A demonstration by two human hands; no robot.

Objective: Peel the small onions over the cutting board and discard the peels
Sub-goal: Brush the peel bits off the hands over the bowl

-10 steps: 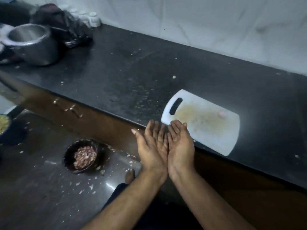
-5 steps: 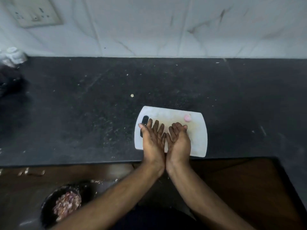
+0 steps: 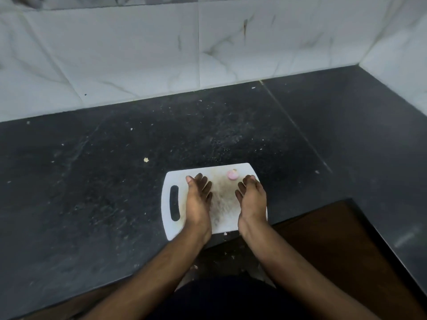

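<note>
A white cutting board [image 3: 175,179] with a slot handle on its left lies at the front edge of the black counter. One small peeled pink onion [image 3: 232,175] sits near the board's far edge. My left hand [image 3: 198,199] and my right hand [image 3: 251,199] hover over the board, palms turned inward, fingers apart, a stained patch of board between them. Neither hand holds anything. The onion lies just beyond and between my fingertips, closer to the right hand.
The black stone counter [image 3: 92,181] is speckled with small peel crumbs; one larger crumb [image 3: 146,160] lies left of the board. White marble tiles [image 3: 138,54] back the counter, and a side wall [image 3: 404,54] closes the right corner. Brown cabinet front [image 3: 335,239] shows below.
My hands were cupped together, side by side; now they have parted and moved forward over the board. The view has swung right and up, so the bowl of peels on the floor is out of sight.
</note>
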